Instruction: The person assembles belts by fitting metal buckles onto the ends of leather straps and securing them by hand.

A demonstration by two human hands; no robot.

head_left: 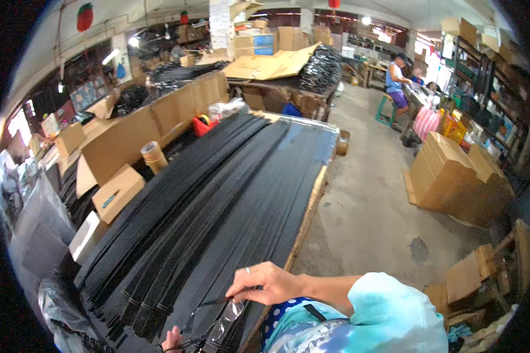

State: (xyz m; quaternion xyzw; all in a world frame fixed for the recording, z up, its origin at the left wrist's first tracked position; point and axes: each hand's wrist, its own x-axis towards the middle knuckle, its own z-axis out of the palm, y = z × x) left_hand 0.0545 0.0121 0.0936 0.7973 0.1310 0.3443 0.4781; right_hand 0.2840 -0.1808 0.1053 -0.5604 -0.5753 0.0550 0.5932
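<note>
Long thin black strips (218, 188) lie side by side along the table, their near ends fanned out at the left. My right hand (268, 283), with a ring on one finger, pinches a black strip over the table's near right edge. Just below it hangs a shiny clear plastic piece (232, 313), beside more black strands. At the lower edge my left hand (172, 340) shows only in part. Its fingers look closed by the dark strands, but what they hold is hidden.
Along the table's left side stand cardboard panels (126, 138), a tape roll (153, 154) and a small box with a pen (118, 193). Cardboard boxes (453, 176) stand on the floor at right. A person (394, 82) sits working farther back. Bundles of black strips (321, 67) lie on another table.
</note>
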